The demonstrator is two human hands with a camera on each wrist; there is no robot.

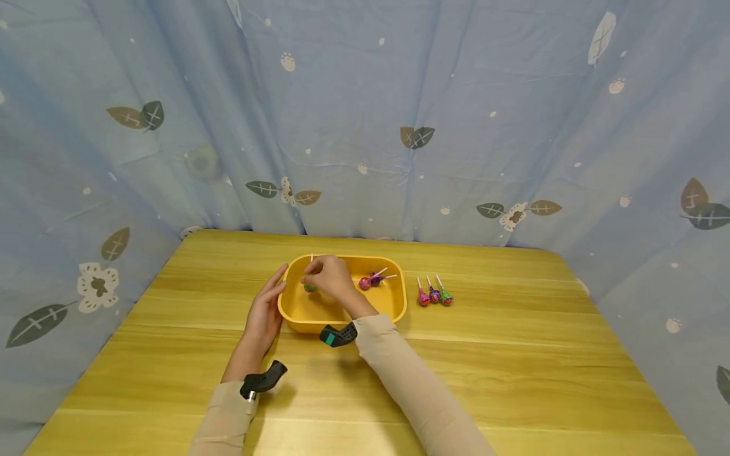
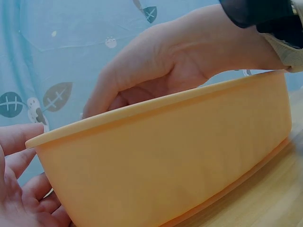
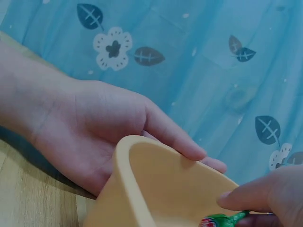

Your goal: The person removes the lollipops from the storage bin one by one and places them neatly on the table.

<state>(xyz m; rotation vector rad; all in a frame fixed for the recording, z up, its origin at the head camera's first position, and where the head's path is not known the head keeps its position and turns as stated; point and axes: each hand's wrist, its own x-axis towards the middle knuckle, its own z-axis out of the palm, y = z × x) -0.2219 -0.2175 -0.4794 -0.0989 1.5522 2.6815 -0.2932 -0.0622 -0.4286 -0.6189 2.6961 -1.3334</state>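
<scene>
A yellow plastic bin (image 1: 319, 326) stands on the table. My left hand (image 1: 265, 316) rests against its left end, fingers fairly straight and touching the rim, as the right wrist view also shows. Reaching into the bin, my right hand (image 1: 332, 277) pinches a green-wrapped lollipop (image 3: 217, 221) between thumb and fingers near the left end. Its green head (image 1: 310, 288) points down and its white stick rises behind the fingers. To the right of that hand, a pink lollipop (image 1: 365, 284) and a purple lollipop (image 1: 376, 279) lie inside the bin. The bin wall hides the right fingertips in the left wrist view.
Right of the bin, a pink lollipop (image 1: 423, 297), a purple lollipop (image 1: 435, 296) and a green lollipop (image 1: 447, 297) lie side by side on the wooden table (image 1: 513, 354), sticks pointing away. A blue patterned curtain (image 1: 365, 126) hangs behind the table and along its sides.
</scene>
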